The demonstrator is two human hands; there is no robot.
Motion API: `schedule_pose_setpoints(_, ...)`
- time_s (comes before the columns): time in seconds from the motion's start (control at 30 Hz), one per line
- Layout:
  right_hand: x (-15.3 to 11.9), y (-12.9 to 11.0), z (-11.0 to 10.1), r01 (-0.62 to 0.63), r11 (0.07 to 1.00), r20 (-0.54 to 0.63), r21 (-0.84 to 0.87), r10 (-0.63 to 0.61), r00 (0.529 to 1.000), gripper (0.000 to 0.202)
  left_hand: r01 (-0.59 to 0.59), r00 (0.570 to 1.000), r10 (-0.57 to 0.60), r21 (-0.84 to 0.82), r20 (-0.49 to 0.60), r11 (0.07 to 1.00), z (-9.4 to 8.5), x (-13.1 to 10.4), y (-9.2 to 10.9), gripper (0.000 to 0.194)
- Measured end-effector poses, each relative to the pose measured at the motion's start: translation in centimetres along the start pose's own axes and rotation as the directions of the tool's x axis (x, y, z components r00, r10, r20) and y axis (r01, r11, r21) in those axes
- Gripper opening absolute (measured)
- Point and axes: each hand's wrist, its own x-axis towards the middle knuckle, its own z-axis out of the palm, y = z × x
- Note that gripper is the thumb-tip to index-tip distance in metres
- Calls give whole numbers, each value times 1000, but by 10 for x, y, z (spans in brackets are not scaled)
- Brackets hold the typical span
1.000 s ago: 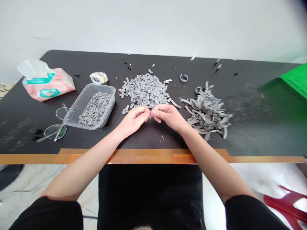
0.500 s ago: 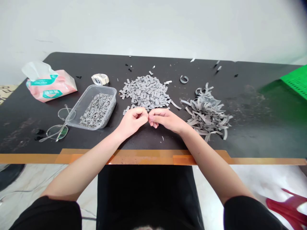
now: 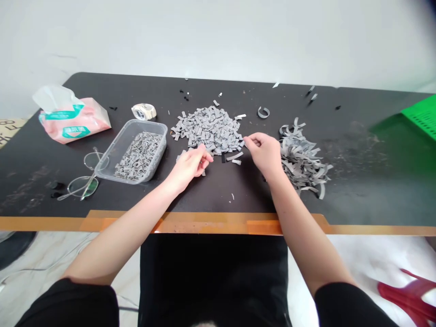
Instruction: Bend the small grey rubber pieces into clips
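Note:
My left hand (image 3: pixel 191 165) hovers at the front edge of a heap of small flat grey pieces (image 3: pixel 211 129). Its fingers are loosely bent and apart from the thumb, and I see nothing held in them. At the heap's right edge, my right hand (image 3: pixel 265 153) pinches with thumb and forefinger at one small grey piece; the fingertips partly cover it. Between the hands lie a short grey strip (image 3: pixel 235 156) and a small light piece (image 3: pixel 236 162). Right of my right hand is a tangle of curled grey strips (image 3: pixel 303 159), partly hidden by that hand.
A clear plastic box (image 3: pixel 105 170) with many small grey parts stands on the left. Around it are eyeglasses (image 3: pixel 81 186), a white tape roll (image 3: pixel 143 111) and a tissue pack (image 3: pixel 75 120). A curled strip (image 3: pixel 263 112) lies behind; a green basket (image 3: pixel 422 116) is far right.
My hands were together in front of the heap and have parted. The right moved right and up to the heap's edge; the left shifted slightly left. The short strip and light piece now show between them.

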Motion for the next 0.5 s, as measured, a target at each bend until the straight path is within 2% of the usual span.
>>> schedule_pose_setpoints(0.07,6,9,-6,-30,993,-33,-117,27,999,9,122,992,-117,-173,36,977,1,0,2,14)
schedule_pose_setpoints(0.1,8,13,-8,-50,984,-35,-172,44,998,6,160,987,-153,-227,48,961,2,1,3,10)
schedule_pose_setpoints(0.2,9,20,-6,-79,945,-16,-318,78,997,4,195,981,-185,-278,62,940,3,0,5,32)
schedule_pose_setpoints(0.27,8,20,-3,-71,916,5,-394,79,997,9,215,977,-202,-305,75,928,4,-1,5,38)
schedule_pose_setpoints(0.4,4,13,-1,-49,862,50,-505,86,995,15,238,971,-217,-327,100,914,5,-5,7,25)
schedule_pose_setpoints(0.5,2,9,0,-41,825,68,-564,96,993,17,247,969,-240,-305,63,920,6,-5,8,19)
